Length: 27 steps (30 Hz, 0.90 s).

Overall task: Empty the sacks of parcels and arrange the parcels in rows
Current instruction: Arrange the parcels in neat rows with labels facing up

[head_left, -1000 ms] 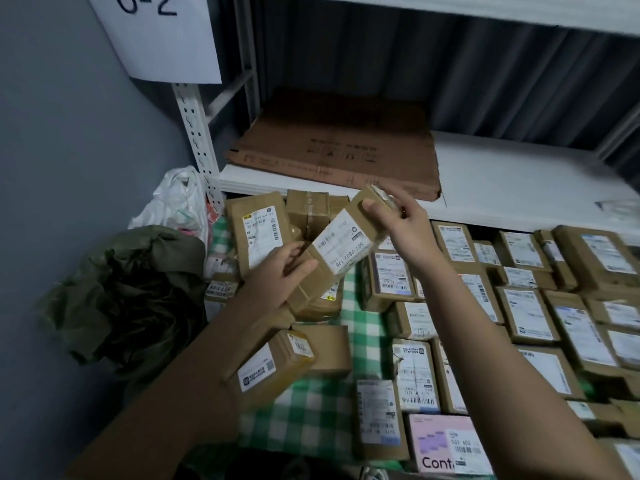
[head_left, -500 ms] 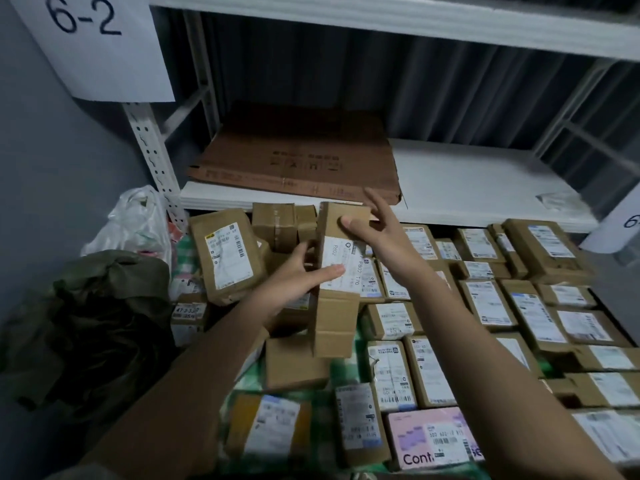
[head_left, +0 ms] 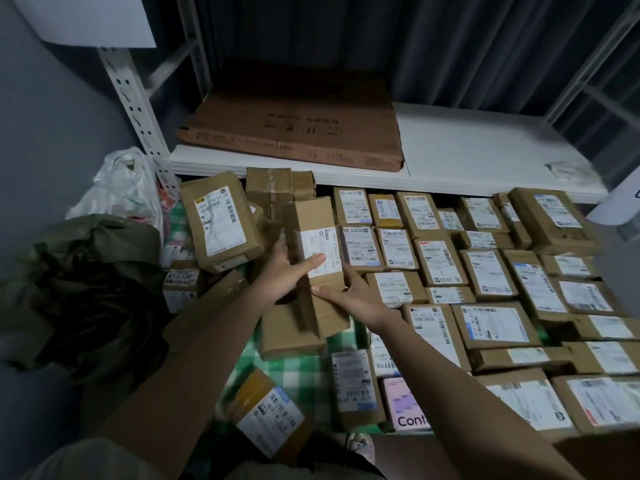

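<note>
Green checked cloth (head_left: 294, 372) covers the floor, parcels (head_left: 485, 271) packed in rows right of it, loose ones on its left side.

A long brown parcel (head_left: 317, 261), label up, is sitting mid-frame beside rows of labelled parcels (head_left: 485, 271); an olive sack (head_left: 86, 271) is lying crumpled at left.

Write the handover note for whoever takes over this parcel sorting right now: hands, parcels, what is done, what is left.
Left hand and right hand both hold the long parcel, tilted beside the rows.
Done: rows of parcels cover the right side of the checked cloth.
Left: set this parcel into a row, then place the loose parcels on the left. A green sack lies crumpled at far left; whether it is empty cannot be told.
</note>
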{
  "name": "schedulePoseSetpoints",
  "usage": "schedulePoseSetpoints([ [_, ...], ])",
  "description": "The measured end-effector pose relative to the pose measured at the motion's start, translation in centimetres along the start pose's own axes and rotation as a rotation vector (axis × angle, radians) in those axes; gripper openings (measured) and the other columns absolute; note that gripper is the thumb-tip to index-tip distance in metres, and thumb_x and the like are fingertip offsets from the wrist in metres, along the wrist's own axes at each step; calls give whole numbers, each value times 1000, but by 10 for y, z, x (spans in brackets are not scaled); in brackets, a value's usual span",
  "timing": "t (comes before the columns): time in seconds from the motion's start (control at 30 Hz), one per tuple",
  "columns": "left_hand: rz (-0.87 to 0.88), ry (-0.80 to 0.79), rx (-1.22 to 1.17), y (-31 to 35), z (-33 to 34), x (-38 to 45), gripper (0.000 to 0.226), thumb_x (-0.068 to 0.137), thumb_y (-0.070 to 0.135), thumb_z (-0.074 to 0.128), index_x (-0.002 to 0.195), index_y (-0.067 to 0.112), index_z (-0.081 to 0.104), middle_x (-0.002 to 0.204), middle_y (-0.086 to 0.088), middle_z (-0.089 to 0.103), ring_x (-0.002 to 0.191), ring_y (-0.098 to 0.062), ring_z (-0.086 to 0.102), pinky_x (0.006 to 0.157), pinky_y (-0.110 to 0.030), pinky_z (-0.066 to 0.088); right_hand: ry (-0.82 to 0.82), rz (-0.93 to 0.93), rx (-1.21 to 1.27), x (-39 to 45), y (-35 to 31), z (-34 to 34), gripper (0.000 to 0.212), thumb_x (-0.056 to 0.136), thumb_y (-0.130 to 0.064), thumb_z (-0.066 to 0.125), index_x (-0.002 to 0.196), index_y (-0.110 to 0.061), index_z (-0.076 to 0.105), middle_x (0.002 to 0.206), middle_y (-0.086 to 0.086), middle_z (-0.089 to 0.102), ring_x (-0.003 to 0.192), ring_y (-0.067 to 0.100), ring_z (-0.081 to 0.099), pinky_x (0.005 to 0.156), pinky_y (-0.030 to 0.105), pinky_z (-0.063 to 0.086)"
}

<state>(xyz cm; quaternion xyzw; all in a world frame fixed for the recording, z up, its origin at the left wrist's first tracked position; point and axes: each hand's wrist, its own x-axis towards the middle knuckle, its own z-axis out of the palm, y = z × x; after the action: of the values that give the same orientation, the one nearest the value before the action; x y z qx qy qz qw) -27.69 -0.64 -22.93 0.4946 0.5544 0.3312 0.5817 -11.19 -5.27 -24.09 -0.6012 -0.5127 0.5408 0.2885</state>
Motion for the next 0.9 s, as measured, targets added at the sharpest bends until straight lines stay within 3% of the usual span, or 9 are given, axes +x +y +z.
schedulePoseSetpoints([
  [0.13, -30, 30, -33, 0, -7, -1, 78, 80, 41, 74, 140, 19, 29, 123, 6, 59, 100, -6, 60, 82, -30, 52, 19, -1, 14, 2, 0, 7, 83, 79, -42, 76, 148, -29, 33, 127, -4, 60, 105, 5, 61, 77, 16, 50],
  [0.3, -87, 52, -57, -3, -16, 1, 91, 72, 56, 74, 142, 20, 29, 132, 1, 57, 115, -17, 57, 98, -50, 48, 54, 26, 63, -6, 6, 9, 95, 70, -63, 75, 148, -35, 30, 136, -1, 51, 116, 16, 57, 93, 33, 52],
  [0.43, -135, 10, -34, -7, -18, 0, 95, 70, 65, 71, 143, 22, 28, 134, 4, 53, 117, -18, 54, 95, -47, 50, 116, 118, 186, -12, 20, 11, 78, 79, -86, 39, 139, -37, 46, 138, -2, 55, 127, 19, 51, 106, 48, 42],
  [0.53, -144, -24, -7, -12, -19, 0, 90, 68, 70, 69, 141, 28, 37, 135, 6, 54, 118, -18, 54, 91, -45, 50, 126, 143, 227, -19, 20, 13, 64, 93, -69, 30, 136, -28, 52, 128, 1, 62, 118, 18, 58, 96, 34, 48],
  [0.63, -161, -53, 17, -18, -19, -1, 94, 67, 75, 64, 144, 28, 35, 140, 6, 49, 122, -20, 52, 90, -43, 51, 100, 96, 202, -24, 20, 15, 65, 85, -67, 53, 138, -30, 48, 132, -1, 58, 118, 14, 57, 88, 26, 49],
  [0.73, -192, -65, -9, -24, -16, -5, 99, 68, 76, 62, 148, 27, 30, 142, 4, 49, 123, -21, 52, 92, -44, 51, 45, 25, 115, -30, 14, 25, 74, 80, -49, 72, 142, -39, 33, 126, -14, 54, 108, 2, 58, 80, 20, 52],
  [0.83, -213, -82, -29, -26, -8, -4, 86, 77, 70, 58, 147, 29, 31, 140, 3, 51, 123, -22, 52, 94, -45, 49, 70, -88, -38, -29, 16, 34, 82, 79, -30, 80, 142, -39, 28, 123, -27, 53, 111, -8, 54, 89, 14, 48],
  [0.9, -226, -98, -30, -26, -2, -1, 75, 87, 63, 52, 148, 26, 30, 142, 1, 49, 126, -23, 49, 96, -44, 48, 147, -87, -110, -26, 21, 36, 82, 76, -31, 80, 140, -38, 30, 122, -23, 56, 112, -1, 56, 95, 27, 50],
])
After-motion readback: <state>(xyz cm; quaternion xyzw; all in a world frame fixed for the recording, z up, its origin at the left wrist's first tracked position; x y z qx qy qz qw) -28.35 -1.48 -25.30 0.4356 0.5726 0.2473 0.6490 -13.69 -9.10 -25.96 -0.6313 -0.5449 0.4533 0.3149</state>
